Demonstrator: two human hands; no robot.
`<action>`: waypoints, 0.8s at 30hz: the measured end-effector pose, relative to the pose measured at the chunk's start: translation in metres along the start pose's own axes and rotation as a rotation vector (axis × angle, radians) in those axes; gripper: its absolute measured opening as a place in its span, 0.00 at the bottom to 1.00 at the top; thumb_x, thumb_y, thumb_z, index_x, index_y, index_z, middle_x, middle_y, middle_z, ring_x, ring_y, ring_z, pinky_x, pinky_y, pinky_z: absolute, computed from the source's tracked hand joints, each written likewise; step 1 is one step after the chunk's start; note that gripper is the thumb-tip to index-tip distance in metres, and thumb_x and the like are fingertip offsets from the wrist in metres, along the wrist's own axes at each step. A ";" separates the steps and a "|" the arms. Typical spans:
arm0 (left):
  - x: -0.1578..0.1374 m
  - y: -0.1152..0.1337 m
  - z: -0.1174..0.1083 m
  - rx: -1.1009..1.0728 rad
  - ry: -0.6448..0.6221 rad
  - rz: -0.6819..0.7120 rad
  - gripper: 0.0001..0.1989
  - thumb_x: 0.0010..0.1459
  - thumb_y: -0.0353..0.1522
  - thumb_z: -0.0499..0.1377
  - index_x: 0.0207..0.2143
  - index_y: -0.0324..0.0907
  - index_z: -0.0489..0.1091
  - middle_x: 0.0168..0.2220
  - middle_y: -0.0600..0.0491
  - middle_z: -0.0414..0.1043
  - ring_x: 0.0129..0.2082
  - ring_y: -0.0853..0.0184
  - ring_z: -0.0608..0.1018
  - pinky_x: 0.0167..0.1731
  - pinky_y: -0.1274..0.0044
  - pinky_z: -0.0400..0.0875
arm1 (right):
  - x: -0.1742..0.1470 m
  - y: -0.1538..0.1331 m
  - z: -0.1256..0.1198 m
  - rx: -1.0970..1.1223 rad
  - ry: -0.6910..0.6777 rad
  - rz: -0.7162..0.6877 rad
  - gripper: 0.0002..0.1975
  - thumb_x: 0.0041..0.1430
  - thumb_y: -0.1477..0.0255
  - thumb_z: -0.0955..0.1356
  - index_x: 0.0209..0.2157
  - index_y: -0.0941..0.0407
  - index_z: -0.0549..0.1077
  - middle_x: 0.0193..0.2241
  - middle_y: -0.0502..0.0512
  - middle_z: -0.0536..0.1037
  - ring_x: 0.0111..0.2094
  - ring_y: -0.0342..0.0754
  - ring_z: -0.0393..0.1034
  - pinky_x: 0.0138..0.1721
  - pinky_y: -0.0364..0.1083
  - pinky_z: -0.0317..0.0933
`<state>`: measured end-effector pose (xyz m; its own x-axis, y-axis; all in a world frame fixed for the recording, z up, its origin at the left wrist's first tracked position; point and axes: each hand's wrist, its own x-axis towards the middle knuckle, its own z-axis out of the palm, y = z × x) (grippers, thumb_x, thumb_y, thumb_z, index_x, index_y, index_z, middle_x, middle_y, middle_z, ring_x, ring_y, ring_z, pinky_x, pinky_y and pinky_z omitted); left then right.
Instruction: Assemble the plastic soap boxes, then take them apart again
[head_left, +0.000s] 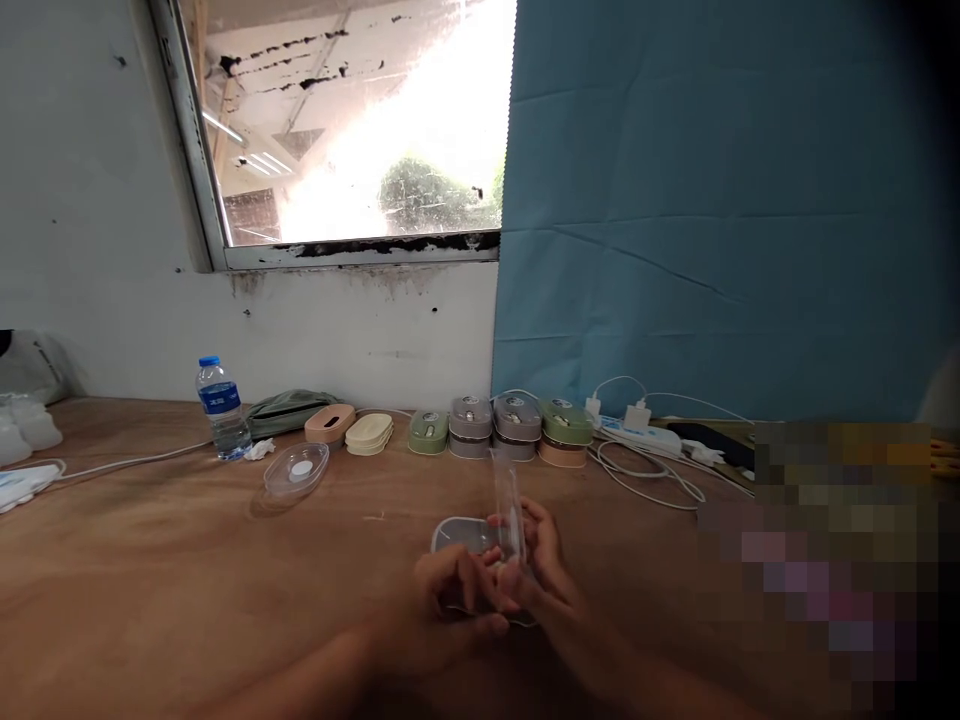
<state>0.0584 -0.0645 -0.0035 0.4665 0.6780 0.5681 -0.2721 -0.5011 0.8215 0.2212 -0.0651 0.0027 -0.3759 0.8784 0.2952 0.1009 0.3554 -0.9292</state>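
Observation:
A grey, rounded tray-like piece with a pale rim lies on the table at the front middle, partly covered by both hands. Above it stands a long, narrow, clear plastic sleeve; I cannot tell its exact kind. My right hand is closed around the lower part of this sleeve, thumb in front and fingers behind. My left hand is curled over the grey piece, its fingertips meeting the right thumb near the sleeve's lower end. What the left fingers pinch is hidden.
Several stacked lunch boxes line the back. Left of them are cream lids, an orange box, a clear oval lid and a water bottle. A power strip with cables is at right.

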 end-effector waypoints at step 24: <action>0.010 -0.030 -0.072 0.124 0.136 -0.661 0.21 0.39 0.40 0.64 0.28 0.40 0.57 0.31 0.55 0.66 0.33 0.69 0.69 0.34 0.77 0.62 | 0.024 0.025 -0.056 -0.736 -0.452 -0.124 0.38 0.45 0.54 0.67 0.57 0.47 0.53 0.58 0.57 0.49 0.57 0.58 0.47 0.54 0.55 0.48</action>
<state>0.0105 -0.0041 -0.0191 0.3898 0.9199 -0.0425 0.1355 -0.0116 0.9907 0.2666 -0.0173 -0.0005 -0.7376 0.6638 0.1235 0.5455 0.6936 -0.4705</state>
